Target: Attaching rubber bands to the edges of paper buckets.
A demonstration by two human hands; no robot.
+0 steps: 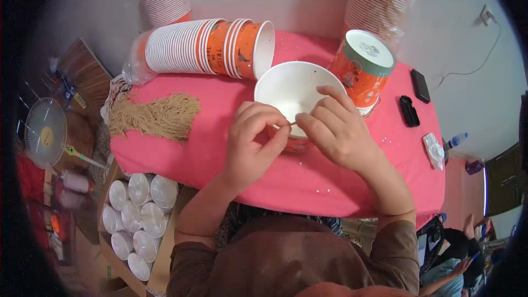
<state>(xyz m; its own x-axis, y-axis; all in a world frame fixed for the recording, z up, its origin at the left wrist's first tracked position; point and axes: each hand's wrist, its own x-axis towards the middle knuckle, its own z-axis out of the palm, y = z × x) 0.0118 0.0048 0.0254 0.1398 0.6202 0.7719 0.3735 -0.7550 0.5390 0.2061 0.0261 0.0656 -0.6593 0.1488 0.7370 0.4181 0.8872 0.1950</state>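
The bucket (289,85) is white inside, the tablecloth (308,177) is plain pink, and the string bundle (159,116) is tan.

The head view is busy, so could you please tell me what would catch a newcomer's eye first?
Probably the pink cloth across the middle, where the left hand and right hand meet at a thin brown strand over a white bucket interior. Behind them to the left lie nested orange buckets, with a tan string bundle in front.
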